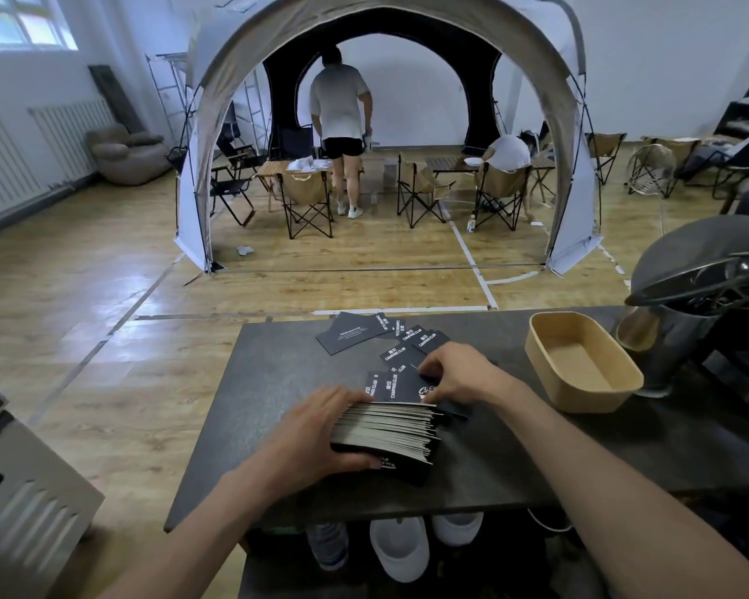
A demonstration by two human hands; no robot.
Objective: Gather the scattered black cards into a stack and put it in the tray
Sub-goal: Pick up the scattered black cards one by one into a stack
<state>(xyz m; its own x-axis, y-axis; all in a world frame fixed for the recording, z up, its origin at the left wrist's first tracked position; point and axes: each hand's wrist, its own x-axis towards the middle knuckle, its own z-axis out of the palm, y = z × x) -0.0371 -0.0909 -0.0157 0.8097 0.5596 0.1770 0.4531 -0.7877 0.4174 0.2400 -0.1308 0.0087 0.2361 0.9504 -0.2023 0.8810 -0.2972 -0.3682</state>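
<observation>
A thick stack of black cards lies on edge on the dark table, grey edges facing up. My left hand grips its left end, fingers over the top and thumb below. My right hand reaches over the stack's far side, its fingers curled on loose black cards lying just behind it. Several more loose black cards with white print lie scattered farther back. The tan tray stands to the right with nothing in it.
A dark coffee machine and a metal cup stand right of the tray. The table's left edge drops to the wooden floor. A grey case sits at lower left. A tent with chairs and two people is far behind.
</observation>
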